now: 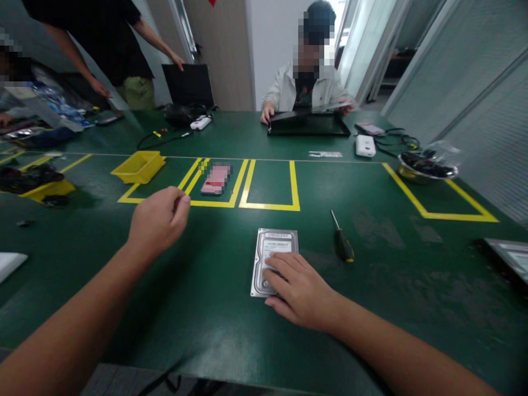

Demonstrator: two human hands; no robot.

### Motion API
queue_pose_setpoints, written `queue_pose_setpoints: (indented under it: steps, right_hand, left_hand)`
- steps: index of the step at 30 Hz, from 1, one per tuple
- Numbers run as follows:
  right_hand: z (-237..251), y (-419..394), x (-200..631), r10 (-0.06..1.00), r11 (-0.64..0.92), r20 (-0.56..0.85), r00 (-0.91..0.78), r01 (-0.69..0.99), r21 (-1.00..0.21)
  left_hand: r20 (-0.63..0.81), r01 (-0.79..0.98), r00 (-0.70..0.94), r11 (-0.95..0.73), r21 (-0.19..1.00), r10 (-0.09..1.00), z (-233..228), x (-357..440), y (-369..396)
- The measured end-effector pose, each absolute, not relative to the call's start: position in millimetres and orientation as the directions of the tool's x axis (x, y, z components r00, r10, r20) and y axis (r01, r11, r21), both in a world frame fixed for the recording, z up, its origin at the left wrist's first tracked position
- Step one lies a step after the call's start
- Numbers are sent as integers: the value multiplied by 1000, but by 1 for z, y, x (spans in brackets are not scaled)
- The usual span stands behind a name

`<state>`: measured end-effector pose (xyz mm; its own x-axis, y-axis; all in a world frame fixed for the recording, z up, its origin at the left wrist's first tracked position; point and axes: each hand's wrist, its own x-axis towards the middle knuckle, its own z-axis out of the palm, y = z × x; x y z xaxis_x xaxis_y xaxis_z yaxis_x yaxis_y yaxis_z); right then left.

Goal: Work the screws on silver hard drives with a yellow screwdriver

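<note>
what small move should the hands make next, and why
Probably lower the left hand to the left edge of the hard drive: the right hand rests over its lower right part, while that edge is uncovered and the left hand is raised off to the side, so both could then steady it.

From the hard drive (267,245), twelve o'clock runs open over bare green table (270,184), with the screwdriver (343,245) blocking toward three, the phone (214,181) at eleven.
</note>
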<state>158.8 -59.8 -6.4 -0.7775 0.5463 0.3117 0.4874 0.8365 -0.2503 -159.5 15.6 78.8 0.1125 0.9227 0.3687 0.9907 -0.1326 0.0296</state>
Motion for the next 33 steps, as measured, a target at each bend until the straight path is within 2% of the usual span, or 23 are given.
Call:
queue_pose_setpoints:
  steps: [3,7,12,15,24,33]
  right_hand:
    - [-7,-60,159,546,836,305,-780,487,-253]
    - [-7,-60,159,542,839,313,-780,484,-248]
    - [-7,-59,159,548,835,296,-783,490,-250]
    - [-7,-58,159,550,834,298,-780,491,-253]
    - [-8,-57,160,531,847,306,-791,479,-231]
    - [-7,-53,161,534,844,296,-792,475,-251]
  left_hand:
    - [439,933,219,-319,168,871,83,-119,0]
    - [443,774,356,-525,354,823,79,-79,-18]
    - [513,585,300,-580,567,804,68,-59,-28]
    - [512,484,283,-582,654,811,56,-60,-24]
    - [511,342,400,-641,687,761,22,-71,-9]
    - [432,359,464,-610,706,773,12,-81,-6]
